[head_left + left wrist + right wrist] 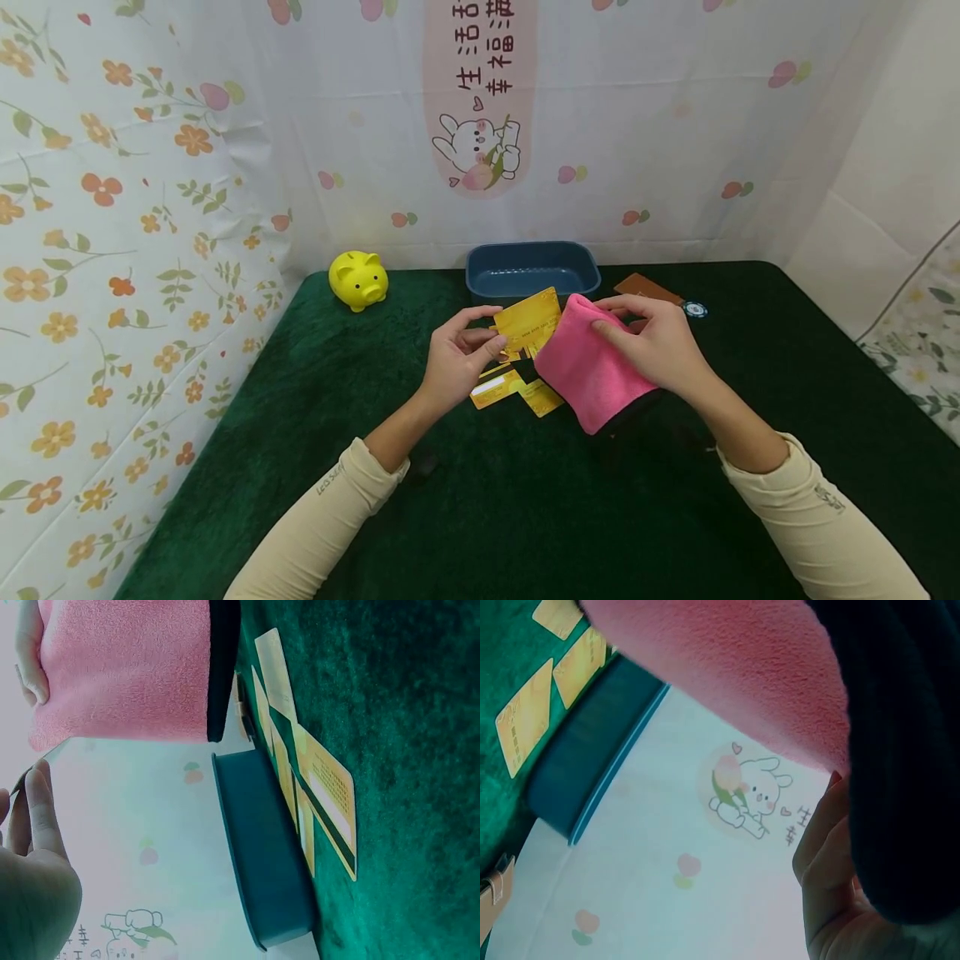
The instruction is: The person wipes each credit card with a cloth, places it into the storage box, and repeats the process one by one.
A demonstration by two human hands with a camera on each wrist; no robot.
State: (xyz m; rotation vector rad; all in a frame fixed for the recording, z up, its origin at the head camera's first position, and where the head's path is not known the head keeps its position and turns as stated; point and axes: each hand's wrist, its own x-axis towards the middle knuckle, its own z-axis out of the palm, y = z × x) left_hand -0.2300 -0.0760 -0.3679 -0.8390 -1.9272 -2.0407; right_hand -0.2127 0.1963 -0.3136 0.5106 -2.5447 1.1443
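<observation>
A gold bank card [536, 318] is pinched between the thumb and fingers of my left hand [459, 354], held up above the table. My right hand [658, 343] grips a pink cloth [592, 367] by its upper part, and the cloth hangs down with its dark backing at the lower edge. In the head view the cloth's left side overlaps the card's right end. Several more gold cards [326, 787] lie on the green tabletop below, one showing a dark stripe and a white band.
Behind the cards stands a blue bin [532, 267]. A yellow piggy bank [358, 281] is at the back left. To the bin's right lie a brown wallet-like item [648, 286] and a poker chip [695, 309]. A patterned curtain [337, 150] hangs along the back.
</observation>
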